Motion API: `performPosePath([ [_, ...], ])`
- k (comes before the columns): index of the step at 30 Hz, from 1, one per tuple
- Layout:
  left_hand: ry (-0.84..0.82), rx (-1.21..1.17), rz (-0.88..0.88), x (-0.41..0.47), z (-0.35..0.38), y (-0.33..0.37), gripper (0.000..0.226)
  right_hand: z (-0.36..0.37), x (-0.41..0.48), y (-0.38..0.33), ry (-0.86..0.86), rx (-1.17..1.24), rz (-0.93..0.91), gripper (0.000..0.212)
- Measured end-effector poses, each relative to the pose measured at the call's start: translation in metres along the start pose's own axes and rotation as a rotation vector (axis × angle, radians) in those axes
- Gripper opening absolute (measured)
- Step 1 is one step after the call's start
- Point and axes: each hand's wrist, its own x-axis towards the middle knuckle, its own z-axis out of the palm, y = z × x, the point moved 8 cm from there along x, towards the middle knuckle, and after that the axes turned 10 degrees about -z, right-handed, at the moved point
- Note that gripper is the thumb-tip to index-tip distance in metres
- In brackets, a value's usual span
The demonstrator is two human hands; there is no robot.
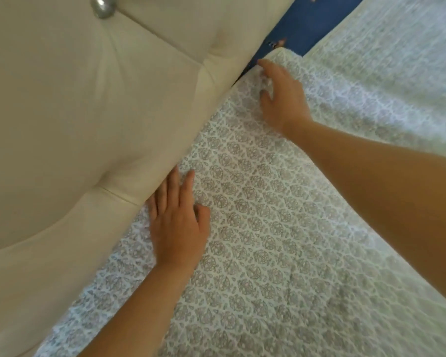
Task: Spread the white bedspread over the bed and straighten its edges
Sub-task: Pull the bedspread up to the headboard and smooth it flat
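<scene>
The white bedspread [255,228] lies over the bed, its patterned surface filling the lower and right parts of the view, and its top edge runs diagonally from the lower left up toward the upper right, pressed along the foot of the headboard. At far left stands that cream padded headboard [88,112], tufted with seams and one silver button [103,6] near the top; it blocks the cloth's edge along the whole diagonal line. The left hand [178,222] lies flat on the bedspread, fingers spread and loose, gripping nothing, with its fingertips [174,173] tucked right against the headboard's lower edge. Farther right and higher, the right hand [281,99] rests palm down on the upper corner of the bedspread, fingers extended and slightly curled over a raised fold; whether it pinches the cloth I cannot tell. Just beyond that corner a patch of blue sheet [312,27] shows uncovered, between the headboard and the cloth. To the right of it another stretch of the same pale fabric spreads out, blurred, toward the upper right corner.
</scene>
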Motion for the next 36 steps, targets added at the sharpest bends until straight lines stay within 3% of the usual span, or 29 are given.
performPosePath([
  [3, -0.100, -0.039, 0.218, 0.027, 0.005, 0.059, 0.056, -0.066, 0.004, 0.030, 0.402, -0.152, 0.077, 0.045],
  [5, -0.188, -0.052, 0.365, 0.048, 0.016, 0.102, 0.056, -0.084, 0.012, 0.058, 0.423, -0.135, 0.202, 0.042],
  [8, -0.276, -0.031, 0.421, 0.082, 0.038, 0.141, 0.056, -0.070, 0.017, 0.097, 0.214, -0.021, 0.375, 0.029],
  [11, -0.197, 0.126, 0.463, 0.110, 0.054, 0.152, 0.060, -0.043, 0.011, 0.125, 0.004, 0.014, 0.520, 0.017],
  [15, -0.065, 0.129, 0.448, 0.116, 0.049, 0.149, 0.061, -0.040, 0.027, 0.142, -0.039, 0.036, 0.617, 0.053],
  [17, -0.054, 0.111, 0.430, 0.115, 0.047, 0.148, 0.061, -0.037, 0.039, 0.144, -0.124, 0.031, 0.643, 0.059],
  [20, -0.061, 0.123, 0.425, 0.115, 0.048, 0.146, 0.062, -0.023, 0.060, 0.149, -0.343, -0.007, 0.694, 0.044],
  [23, -0.068, 0.136, 0.426, 0.116, 0.050, 0.146, 0.063, -0.003, 0.068, 0.158, -0.502, 0.285, 0.938, 0.032],
  [25, -0.058, 0.138, 0.414, 0.116, 0.050, 0.146, 0.065, 0.000, 0.075, 0.160, -0.413, 0.406, 0.958, 0.033],
  [28, -0.020, 0.126, 0.409, 0.116, 0.049, 0.144, 0.067, -0.005, 0.097, 0.163, -0.132, 0.491, 0.817, 0.030],
  [32, -0.003, 0.118, 0.422, 0.115, 0.051, 0.143, 0.067, -0.005, 0.128, 0.159, 0.159, 0.948, 0.811, 0.028],
  [36, 0.008, 0.144, 0.399, 0.111, 0.055, 0.137, 0.066, 0.017, 0.139, 0.146, 0.182, 0.897, 0.610, 0.027],
])
